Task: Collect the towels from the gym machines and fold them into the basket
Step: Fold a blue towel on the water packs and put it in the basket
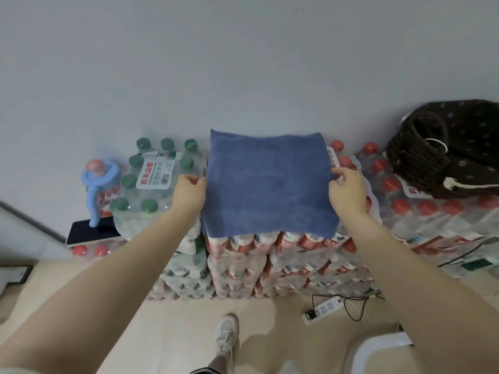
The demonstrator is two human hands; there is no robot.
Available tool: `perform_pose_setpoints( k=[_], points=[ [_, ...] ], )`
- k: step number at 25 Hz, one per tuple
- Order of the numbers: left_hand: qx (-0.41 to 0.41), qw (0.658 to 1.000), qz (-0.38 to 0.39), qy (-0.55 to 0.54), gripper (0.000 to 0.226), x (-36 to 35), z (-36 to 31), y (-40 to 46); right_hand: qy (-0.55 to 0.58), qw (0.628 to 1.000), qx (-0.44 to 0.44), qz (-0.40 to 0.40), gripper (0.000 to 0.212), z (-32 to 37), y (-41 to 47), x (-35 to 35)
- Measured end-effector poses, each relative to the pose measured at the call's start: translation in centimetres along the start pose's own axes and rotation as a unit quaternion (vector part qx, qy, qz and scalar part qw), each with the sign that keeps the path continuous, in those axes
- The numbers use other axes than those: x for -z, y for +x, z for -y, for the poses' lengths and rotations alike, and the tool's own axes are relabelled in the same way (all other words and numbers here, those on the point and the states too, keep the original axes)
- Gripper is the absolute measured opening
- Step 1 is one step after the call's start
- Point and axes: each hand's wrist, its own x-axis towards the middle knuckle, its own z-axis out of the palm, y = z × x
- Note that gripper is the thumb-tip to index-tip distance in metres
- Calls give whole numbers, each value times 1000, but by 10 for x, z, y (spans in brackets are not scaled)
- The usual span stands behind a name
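A blue towel (267, 184) lies folded into a flat square on top of stacked packs of bottled water (291, 263) in the middle of the view. My left hand (189, 194) pinches the towel's left edge. My right hand (347, 194) pinches its right edge. A dark woven basket (415, 157) with a dotted dark lining sits on the bottle packs at the far right, about an arm's width from the towel.
A pack of green-capped bottles (151, 179) stands left of the towel, with a blue water pump (100, 182) beside it. A power strip (322, 310) with cables lies on the floor. My shoe (226, 336) stands below. A white chair corner (383, 352) shows at bottom right.
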Motion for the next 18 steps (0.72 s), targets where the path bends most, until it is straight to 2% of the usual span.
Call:
perform_pose_setpoints(
  k=[2, 5, 7, 10, 13, 14, 16, 18],
  points=[
    [4, 999, -12, 34, 19, -3, 15, -25, 2, 999, -20, -26, 32, -14, -18, 5],
    [27, 999, -3, 19, 25, -8, 39, -54, 102, 990, -95, -34, 29, -26, -46, 9],
    [34, 999, 4, 4, 25, -8, 50, -65, 166, 975, -146, -5, 23, -31, -61, 6],
    [23, 998, 56, -13, 22, -10, 61, -74, 203, 964, -161, 50, 16, -35, -73, 1],
    [17, 996, 67, -49, 27, -12, 53, -81, 263, 941, -193, 96, 27, -34, -71, 8],
    [21, 995, 63, -73, 27, -12, 50, -81, 259, 939, -188, 124, 28, -34, -69, 10],
    [39, 989, 57, -131, 22, -11, 45, -82, 243, 940, -168, 172, 13, -33, -70, 17],
    [57, 981, 42, -179, 19, -7, 45, -81, 247, 939, -158, 181, 7, -36, -71, 23]
  ],
)
